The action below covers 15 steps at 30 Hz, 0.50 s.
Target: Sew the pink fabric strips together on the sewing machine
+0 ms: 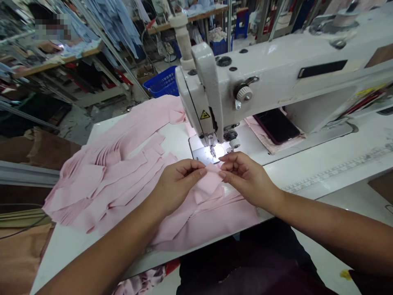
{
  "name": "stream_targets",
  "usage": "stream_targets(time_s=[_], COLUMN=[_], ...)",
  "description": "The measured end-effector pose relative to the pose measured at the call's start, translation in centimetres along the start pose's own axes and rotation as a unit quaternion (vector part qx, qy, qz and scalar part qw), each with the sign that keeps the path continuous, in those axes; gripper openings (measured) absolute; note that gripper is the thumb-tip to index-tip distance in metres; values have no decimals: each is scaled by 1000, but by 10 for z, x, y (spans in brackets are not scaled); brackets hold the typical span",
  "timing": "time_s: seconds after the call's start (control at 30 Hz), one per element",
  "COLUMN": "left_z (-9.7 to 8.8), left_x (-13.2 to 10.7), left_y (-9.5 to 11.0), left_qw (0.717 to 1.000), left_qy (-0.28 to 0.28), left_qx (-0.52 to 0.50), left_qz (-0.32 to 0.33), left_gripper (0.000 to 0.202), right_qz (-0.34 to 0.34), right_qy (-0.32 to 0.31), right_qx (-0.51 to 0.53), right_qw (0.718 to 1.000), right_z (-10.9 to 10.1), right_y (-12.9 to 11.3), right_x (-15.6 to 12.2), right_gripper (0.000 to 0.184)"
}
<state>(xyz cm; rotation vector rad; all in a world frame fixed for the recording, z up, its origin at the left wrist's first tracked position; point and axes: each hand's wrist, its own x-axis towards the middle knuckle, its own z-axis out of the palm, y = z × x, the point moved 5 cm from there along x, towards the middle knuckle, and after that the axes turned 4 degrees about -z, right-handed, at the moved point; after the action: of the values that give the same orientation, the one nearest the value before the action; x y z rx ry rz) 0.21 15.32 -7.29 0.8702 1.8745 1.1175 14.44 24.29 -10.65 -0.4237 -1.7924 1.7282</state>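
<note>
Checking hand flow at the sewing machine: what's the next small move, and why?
Probably ease the pink strip forward under the presser foot, since the left hand and right hand seem to pinch it just in front of the foot.

Bright indoor light, hard white glare on the needle plate (pixel 211 151) near 12 o'clock, soft shadows, wide-angle bending toward the edges, pixelated patch (pixel 52 26) at 11 o'clock.
</note>
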Motion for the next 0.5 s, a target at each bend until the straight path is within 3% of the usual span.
stream_targets(time_s=[0.13,0.27,0.4,0.5], left_z=[-2,0,7,11], left_x=[12,28,42,48], left_y=[-5,-4,0,2], left_qw=[999,995,975,960], left_qy=[2,2,-15,-26], left_qx=[-5,85,218,277], left_qz=[-40,-58,-49,-23], left_gripper=[30,21,12,11], right_qz=[28,84,95,45], right_qy=[-2,-14,-73,-133], right_qx=[-5,-96,-273,-387], right_qw=[1000,992,955,911], right_z=[-1,-5,-5,1], right_y=[6,10,5,-1], right_x=[5,16,27,33], right_gripper=[26,24,24,18])
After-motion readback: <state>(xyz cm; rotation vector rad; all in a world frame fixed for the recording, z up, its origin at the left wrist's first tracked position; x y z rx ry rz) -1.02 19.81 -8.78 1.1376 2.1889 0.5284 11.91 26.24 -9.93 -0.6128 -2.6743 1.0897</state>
